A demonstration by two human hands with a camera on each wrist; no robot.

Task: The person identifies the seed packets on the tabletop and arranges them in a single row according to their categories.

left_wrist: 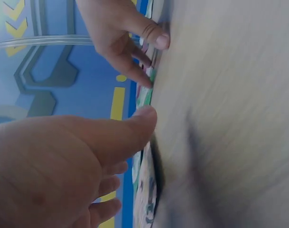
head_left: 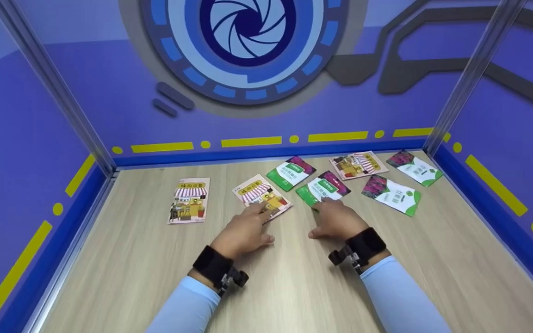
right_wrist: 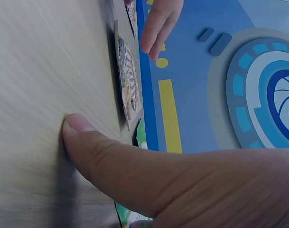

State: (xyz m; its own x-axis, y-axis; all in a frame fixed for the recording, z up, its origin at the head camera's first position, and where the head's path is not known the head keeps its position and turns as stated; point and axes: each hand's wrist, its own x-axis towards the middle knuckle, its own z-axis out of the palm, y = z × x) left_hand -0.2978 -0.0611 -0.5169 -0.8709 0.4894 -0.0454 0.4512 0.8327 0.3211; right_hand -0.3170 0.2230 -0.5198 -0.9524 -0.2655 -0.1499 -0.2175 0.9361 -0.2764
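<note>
Well, from the head view, the left hand (head_left: 243, 233) reaches over the near edge of the middle pink card (head_left: 256, 190), thumb spread apart from the fingers. The right hand (head_left: 339, 221) has its fingertips at the near corner of the front green card (head_left: 320, 188), its thumb likewise held out to the side. Just behind that lies the back green card (head_left: 289, 174); the left pink card (head_left: 190, 200) sits apart on the table (head_left: 146, 268), while the back pink card (head_left: 358, 165), near white card (head_left: 393, 195) and far white card (head_left: 417, 169) lie over to the right. From the left wrist, the left thumb stretches forward, a gap between it and the fingers, and the right forefinger points down at the cards' edges. From the right wrist, the right thumb stands away from the middle pink card, and I cannot tell whether the left fingertips touch that card.
</note>
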